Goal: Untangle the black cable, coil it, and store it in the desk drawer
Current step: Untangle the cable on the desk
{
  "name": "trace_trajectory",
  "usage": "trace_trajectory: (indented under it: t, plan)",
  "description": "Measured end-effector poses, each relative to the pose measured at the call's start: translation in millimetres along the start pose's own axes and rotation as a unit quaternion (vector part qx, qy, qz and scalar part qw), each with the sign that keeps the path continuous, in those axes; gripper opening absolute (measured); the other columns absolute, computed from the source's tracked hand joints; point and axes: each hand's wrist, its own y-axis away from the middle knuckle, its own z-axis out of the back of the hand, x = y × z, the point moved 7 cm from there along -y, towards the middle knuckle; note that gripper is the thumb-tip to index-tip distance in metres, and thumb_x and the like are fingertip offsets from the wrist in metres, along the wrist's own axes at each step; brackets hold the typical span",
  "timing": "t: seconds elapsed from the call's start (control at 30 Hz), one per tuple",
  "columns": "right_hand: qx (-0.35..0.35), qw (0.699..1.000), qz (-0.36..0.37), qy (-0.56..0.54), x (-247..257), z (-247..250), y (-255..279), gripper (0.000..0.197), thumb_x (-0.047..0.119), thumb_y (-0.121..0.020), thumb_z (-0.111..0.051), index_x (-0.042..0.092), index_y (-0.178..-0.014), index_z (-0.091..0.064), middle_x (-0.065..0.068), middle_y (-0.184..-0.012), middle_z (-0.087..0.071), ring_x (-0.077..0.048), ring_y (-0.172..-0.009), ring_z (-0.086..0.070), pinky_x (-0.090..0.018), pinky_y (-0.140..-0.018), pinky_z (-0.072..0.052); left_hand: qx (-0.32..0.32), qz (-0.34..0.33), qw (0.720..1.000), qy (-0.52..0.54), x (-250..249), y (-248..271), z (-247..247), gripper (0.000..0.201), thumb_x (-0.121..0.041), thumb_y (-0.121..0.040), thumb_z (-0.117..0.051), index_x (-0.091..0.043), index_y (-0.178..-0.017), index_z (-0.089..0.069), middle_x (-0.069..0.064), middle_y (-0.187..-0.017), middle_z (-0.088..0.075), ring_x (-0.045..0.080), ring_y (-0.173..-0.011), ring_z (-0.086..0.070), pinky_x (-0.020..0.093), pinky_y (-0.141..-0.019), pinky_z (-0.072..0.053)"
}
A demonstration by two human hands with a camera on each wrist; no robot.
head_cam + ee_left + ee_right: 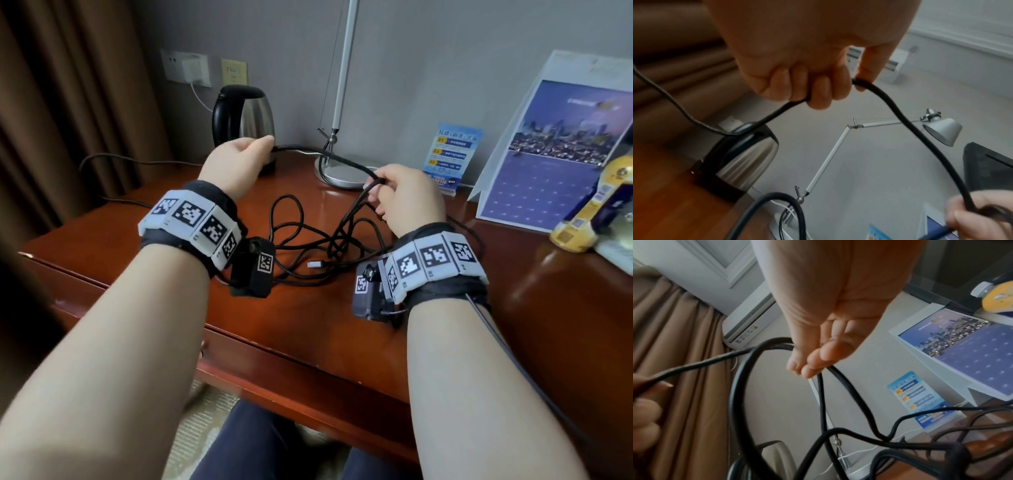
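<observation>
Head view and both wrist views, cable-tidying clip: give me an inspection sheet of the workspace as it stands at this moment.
Surface: glossy red-brown desk; drawer front below looks closed.
Job's things: black cable, one stretch raised between the hands, the rest in tangled loops on the desk, a plug end lying loose.
Clutter: kettle, desk lamp, blue leaflet, calendar, yellow bottle.
Grippers: left hand grips the cable; right hand pinches several strands.
Cables: white charger lead at the wall socket; dark cord behind the kettle.
Surroundings: brown curtain, grey wall.
</observation>
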Motion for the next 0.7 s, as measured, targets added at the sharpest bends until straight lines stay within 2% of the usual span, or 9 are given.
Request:
trace_trajectory:
  t: [0.07,0.2,0.27,0.37,0.47,0.5,0.57,0.63,0.7]
  plan:
    - [0.006,1.0,0.006,0.0,3,3,-4,0.029,0.009,-0.088,-0.046,0.029,-0.086,-0.066,0.01,-0.065,-0.06,-0.008,-0.055,-0.054,-0.027,-0.063,-0.051,0.052,-0.009,0.997,-0.049,-6,-10,-11,0.038,-0.039,-0.097,-0.038,-0.014,-0.075,-0.055,0.004,-0.078,-0.056,0.021,-0.083,-0.048,0.029,-0.08,-0.036]
    - [0.05,0.995,0.047,0.07,23,1,-15,0.024,0.015,-0.089,-0.05,0.027,-0.091,-0.07,0.009,-0.066,-0.061,-0.012,-0.061,-0.056,-0.03,-0.072,-0.054,0.106,-0.099,0.954,-0.262,-36,-19,-31,0.035,-0.025,-0.101,-0.033,-0.001,-0.11,-0.057,0.018,-0.112,-0.06,0.032,-0.107,-0.053,0.031,-0.088,-0.039]
    - [0.069,0.991,0.065,0.097,34,-2,-20,0.021,0.017,-0.089,-0.051,0.025,-0.094,-0.07,0.005,-0.074,-0.066,-0.014,-0.065,-0.058,-0.031,-0.075,-0.053,0.13,-0.144,0.936,-0.293,-50,-16,-43,0.037,-0.03,-0.101,-0.032,-0.004,-0.109,-0.058,0.016,-0.106,-0.061,0.032,-0.105,-0.054,0.03,-0.084,-0.039]
    - [0.079,0.988,0.089,0.101,44,-2,-24,0.021,0.017,-0.088,-0.052,0.027,-0.094,-0.068,0.003,-0.082,-0.07,-0.014,-0.07,-0.061,-0.028,-0.074,-0.052,0.149,-0.138,0.943,-0.265,-57,-15,-53,0.045,-0.041,-0.099,-0.032,-0.005,-0.099,-0.06,0.01,-0.09,-0.058,0.029,-0.099,-0.055,0.026,-0.074,-0.035]
    - [0.097,0.988,0.089,0.084,34,0,-26,0.019,0.016,-0.091,-0.05,0.031,-0.084,-0.06,0.008,-0.07,-0.064,0.002,-0.05,-0.057,-0.016,-0.051,-0.045,0.134,-0.078,0.971,-0.18,-49,-27,-45,0.054,-0.053,-0.095,-0.033,-0.009,-0.109,-0.061,0.011,-0.103,-0.063,0.029,-0.105,-0.057,0.028,-0.084,-0.04]
    - [0.111,0.988,0.077,0.077,27,0,-26,0.019,0.014,-0.092,-0.049,0.028,-0.086,-0.059,0.009,-0.065,-0.061,0.004,-0.044,-0.055,-0.012,-0.047,-0.042,0.133,-0.057,0.979,-0.147,-44,-31,-41,0.056,-0.057,-0.093,-0.035,-0.01,-0.11,-0.062,0.012,-0.104,-0.064,0.031,-0.101,-0.059,0.031,-0.085,-0.043]
    - [0.127,0.988,0.056,0.06,14,-2,-26,0.019,0.01,-0.093,-0.046,0.025,-0.091,-0.058,0.008,-0.06,-0.059,0.001,-0.043,-0.054,-0.014,-0.048,-0.043,0.137,-0.031,0.985,-0.1,-36,-38,-34,0.056,-0.062,-0.089,-0.038,-0.014,-0.097,-0.063,0.009,-0.085,-0.062,0.028,-0.078,-0.058,0.034,-0.075,-0.045]
    - [0.115,0.991,0.05,0.042,10,0,-26,0.016,0.013,-0.093,-0.049,0.025,-0.093,-0.06,0.006,-0.059,-0.058,-0.004,-0.047,-0.054,-0.012,-0.048,-0.042,0.128,-0.023,0.986,-0.107,-33,-40,-29,0.05,-0.062,-0.089,-0.038,-0.018,-0.083,-0.059,0.004,-0.078,-0.054,0.022,-0.071,-0.05,0.031,-0.07,-0.041]
    - [0.108,0.992,0.057,0.028,14,1,-26,0.011,0.018,-0.092,-0.053,0.021,-0.093,-0.064,0.007,-0.056,-0.055,-0.005,-0.048,-0.053,-0.006,-0.044,-0.038,0.093,-0.061,0.973,-0.201,-40,-41,-26,0.047,-0.054,-0.094,-0.034,-0.014,-0.086,-0.058,0.006,-0.082,-0.055,0.025,-0.081,-0.053,0.029,-0.074,-0.04]
